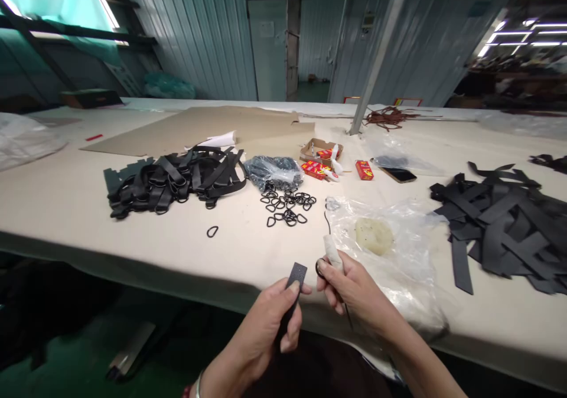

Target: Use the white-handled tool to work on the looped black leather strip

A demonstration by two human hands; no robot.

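One bench (pixel 168 238) carries two strap piles (pixel 509 227) and one smartphone (pixel 400 175). Near its front edge, your left hand (pixel 270 315) pinches one dark strap (pixel 297 273) between its fingers, its tip pointing away, slightly right; your right hand's (pixel 349 283) fingers grip one black ring (pixel 318 268) nearby.

An open strip of the bench (pixel 146 238) runs along its near edge, left of centre, with one loose ring (pixel 212 231) on it. Mid-frame, the ring pile (pixel 290 202) and bag (pixel 274 172) block the way back; straps (pixel 177 179) bar the left. A lane between pile and plastic (pixel 414 232) holds a cord (pixel 326 221). Strips (pixel 509 227) obstruct the right.
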